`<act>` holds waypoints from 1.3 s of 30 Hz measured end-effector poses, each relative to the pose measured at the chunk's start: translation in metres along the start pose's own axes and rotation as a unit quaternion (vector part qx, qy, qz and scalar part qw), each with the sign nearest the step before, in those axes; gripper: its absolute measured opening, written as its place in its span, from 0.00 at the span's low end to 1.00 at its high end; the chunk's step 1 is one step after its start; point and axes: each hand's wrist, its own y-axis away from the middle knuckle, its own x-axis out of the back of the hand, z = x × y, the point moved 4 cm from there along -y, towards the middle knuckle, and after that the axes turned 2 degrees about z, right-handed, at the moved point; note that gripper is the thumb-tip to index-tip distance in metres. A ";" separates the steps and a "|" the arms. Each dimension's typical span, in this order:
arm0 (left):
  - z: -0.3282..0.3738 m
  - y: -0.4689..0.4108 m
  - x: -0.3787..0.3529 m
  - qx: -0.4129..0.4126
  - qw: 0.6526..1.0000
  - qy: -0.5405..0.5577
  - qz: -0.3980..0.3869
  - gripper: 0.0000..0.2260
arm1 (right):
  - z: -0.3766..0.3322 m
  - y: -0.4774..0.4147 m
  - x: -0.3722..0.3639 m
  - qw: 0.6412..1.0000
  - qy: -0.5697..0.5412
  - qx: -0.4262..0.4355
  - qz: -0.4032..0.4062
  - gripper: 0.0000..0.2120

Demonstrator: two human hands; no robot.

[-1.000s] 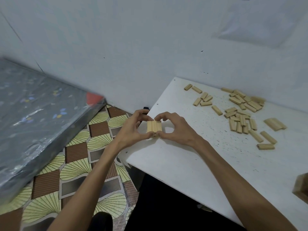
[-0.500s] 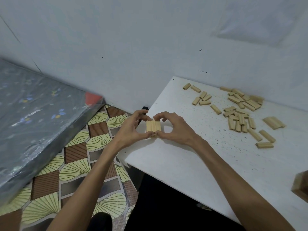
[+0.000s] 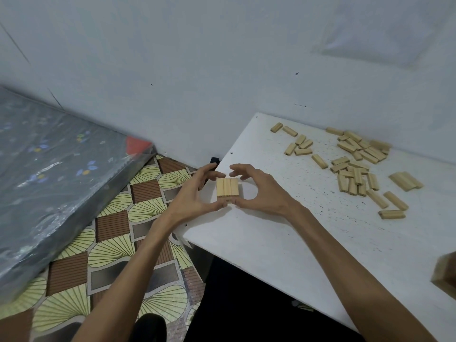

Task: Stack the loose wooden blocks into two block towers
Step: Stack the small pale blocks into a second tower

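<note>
A small block stack (image 3: 227, 187) stands near the left corner of the white table (image 3: 283, 243), with three blocks side by side on top and a lower layer showing under its front. My left hand (image 3: 195, 196) and my right hand (image 3: 261, 191) curl around it from either side. Both thumbs touch its near face, and both index fingertips sit at its far edge. Loose wooden blocks (image 3: 355, 166) lie scattered at the far right of the table. A flat group of three blocks (image 3: 406, 181) lies beside them.
A wooden box corner (image 3: 444, 275) pokes in at the right edge. A plastic-wrapped mattress (image 3: 49, 181) lies on the patterned floor (image 3: 111, 250) to the left. The wall runs close behind the table.
My index fingers have spread slightly at the far edge of the stack. The stack and both hands stay in place.
</note>
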 end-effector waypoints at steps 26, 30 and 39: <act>-0.011 -0.002 -0.002 0.039 0.999 -0.018 0.023 0.39 | 0.008 -0.002 -0.008 1.000 0.018 -0.019 0.004 0.35; -0.010 -0.003 -0.003 0.042 0.999 -0.016 0.023 0.39 | 0.007 -0.002 -0.007 1.000 0.019 -0.021 0.004 0.35; -0.012 -0.002 -0.004 0.047 0.999 -0.001 0.018 0.41 | 0.006 -0.001 -0.008 1.000 0.018 -0.023 0.006 0.35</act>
